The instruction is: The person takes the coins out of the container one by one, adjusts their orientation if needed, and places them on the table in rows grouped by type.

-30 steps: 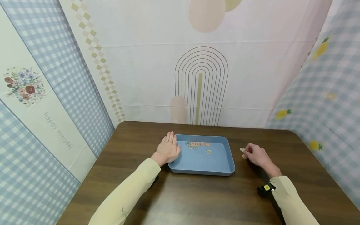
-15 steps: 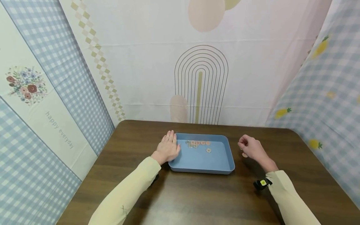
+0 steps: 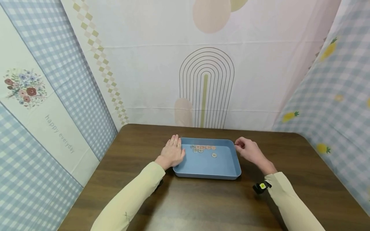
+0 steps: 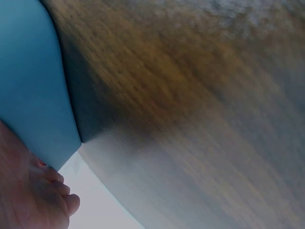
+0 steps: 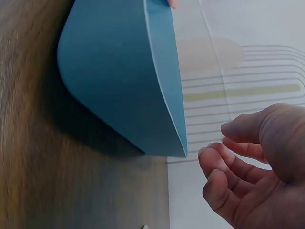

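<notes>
Coins (image 3: 203, 148) already lay in the tray (image 3: 208, 166). Your left hand (image 3: 172, 153) rested flat against its edge. Your right hand's (image 3: 249, 150) grip was curled at the rim; whether it held a coin, I cannot tell.

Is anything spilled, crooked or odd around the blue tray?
Nothing stands out. The blue tray sits flat on the wooden table, and the coins lie inside it near the far wall, one coin slightly apart.

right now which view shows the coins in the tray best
The head view. It looks down into the blue tray, so the coins show as a row near its far wall, plus one apart. The left wrist view shows only the tray's outer wall and the table. The right wrist view shows its outside and rim, no coins.
</notes>
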